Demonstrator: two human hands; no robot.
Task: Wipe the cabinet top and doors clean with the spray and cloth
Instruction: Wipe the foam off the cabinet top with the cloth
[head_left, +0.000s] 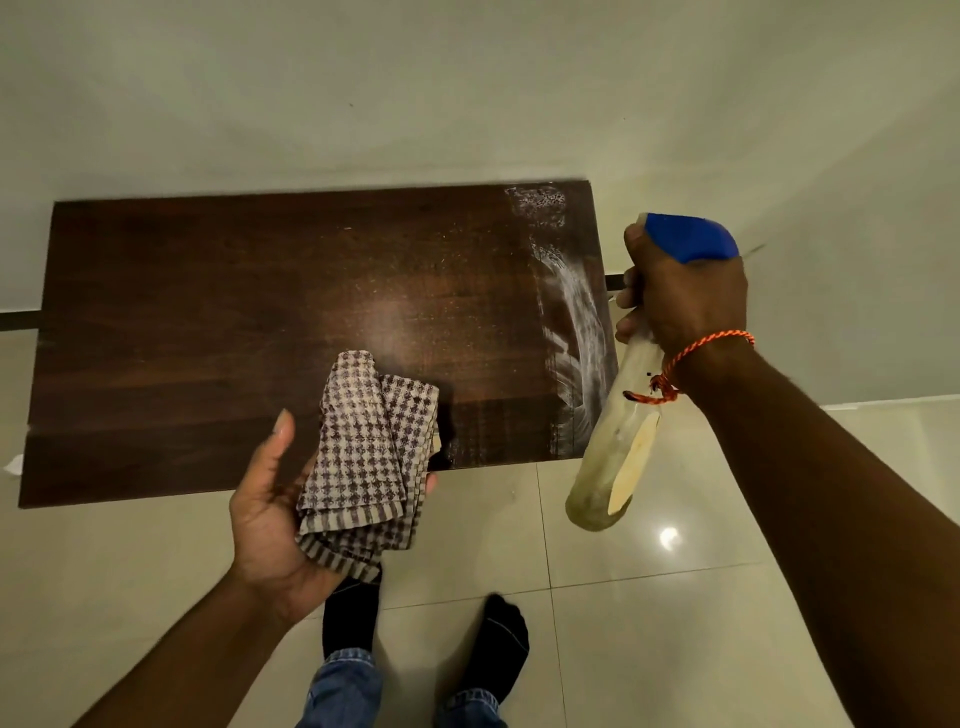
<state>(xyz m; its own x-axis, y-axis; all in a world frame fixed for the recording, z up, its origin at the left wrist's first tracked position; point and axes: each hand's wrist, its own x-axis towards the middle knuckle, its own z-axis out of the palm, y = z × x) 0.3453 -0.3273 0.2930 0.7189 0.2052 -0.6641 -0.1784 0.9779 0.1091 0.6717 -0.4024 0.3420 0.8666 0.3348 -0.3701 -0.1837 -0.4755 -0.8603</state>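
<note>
Aloft, right hand (685, 296) round tilted spray bottle (618, 447)

No text, brand, number or sign can be read. The pale torn label (636, 462) on the cloudy plastic spray bottle with a blue trigger head (602, 457) is seen blank.

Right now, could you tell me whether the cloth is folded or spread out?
Folded: the cloth lies bunched in layers in the left hand.
</note>
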